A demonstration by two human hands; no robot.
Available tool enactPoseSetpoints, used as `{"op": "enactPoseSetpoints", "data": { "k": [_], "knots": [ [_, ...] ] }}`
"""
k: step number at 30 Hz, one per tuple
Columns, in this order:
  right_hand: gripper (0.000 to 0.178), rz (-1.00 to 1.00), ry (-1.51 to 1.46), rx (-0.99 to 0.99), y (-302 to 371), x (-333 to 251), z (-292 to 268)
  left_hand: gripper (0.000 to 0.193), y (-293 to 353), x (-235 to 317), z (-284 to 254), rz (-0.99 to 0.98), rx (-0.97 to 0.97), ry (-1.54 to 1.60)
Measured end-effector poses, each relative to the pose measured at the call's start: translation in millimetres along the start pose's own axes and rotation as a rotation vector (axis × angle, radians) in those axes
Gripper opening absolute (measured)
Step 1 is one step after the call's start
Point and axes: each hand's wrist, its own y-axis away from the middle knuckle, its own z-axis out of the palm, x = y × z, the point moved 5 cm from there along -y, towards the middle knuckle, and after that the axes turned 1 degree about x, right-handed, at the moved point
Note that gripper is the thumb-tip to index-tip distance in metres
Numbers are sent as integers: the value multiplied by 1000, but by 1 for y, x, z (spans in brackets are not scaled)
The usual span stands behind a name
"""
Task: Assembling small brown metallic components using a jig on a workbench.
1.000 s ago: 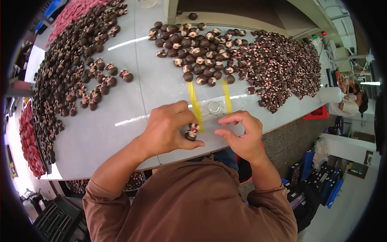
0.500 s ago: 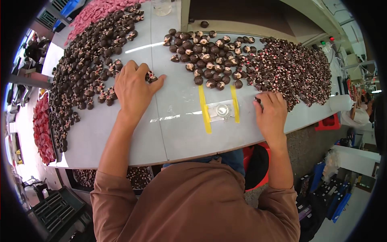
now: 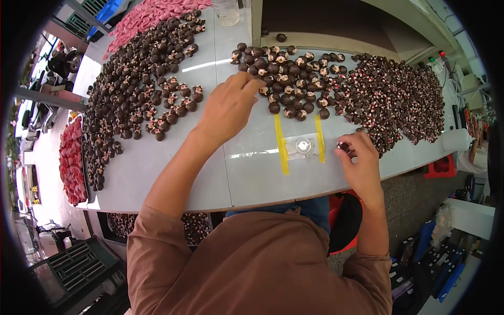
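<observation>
Two hands of mine are over the pale grey worktop (image 3: 252, 178), with its front edge close to my belly. Near that edge, on the right side, my right hand (image 3: 363, 163) has its fingers pinched on a small dark piece (image 3: 343, 145) with pink and white on it. Red bits (image 3: 72, 163) lie in a heap by the left edge, near the front corner. A bit in from the front edge are two yellow strips (image 3: 281, 147), with a clear round thing (image 3: 303, 146) between them. Farther in, my left hand (image 3: 231, 107) is bent, right by the near left side of a bunch of big brown balls (image 3: 286, 89) with creamy spots. I can't tell if those fingers touch or hold one. To the right, a big heap of little dark bits (image 3: 394, 94), pink and white too, spreads toward the right edge. Lots of brown balls with creamy tops (image 3: 131, 73) cover the left side. Way back by the far left corner is a pink heap (image 3: 152, 21), and a clear cup (image 3: 227, 13) stands near the far edge.
</observation>
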Motion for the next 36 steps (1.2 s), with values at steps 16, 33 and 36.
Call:
{"op": "enactPoseSetpoints", "data": {
  "k": [16,33,36],
  "knots": [
    [32,-89,-332,2,5,-15,17,23,11,5,1,-126,-111,301],
    [34,-386,140,-152,-17,-57,28,34,69,30,1,-349,-407,1003],
    [32,-452,215,-153,-19,-64,32,33,70,31,0,-300,-388,1006]
  ]
}}
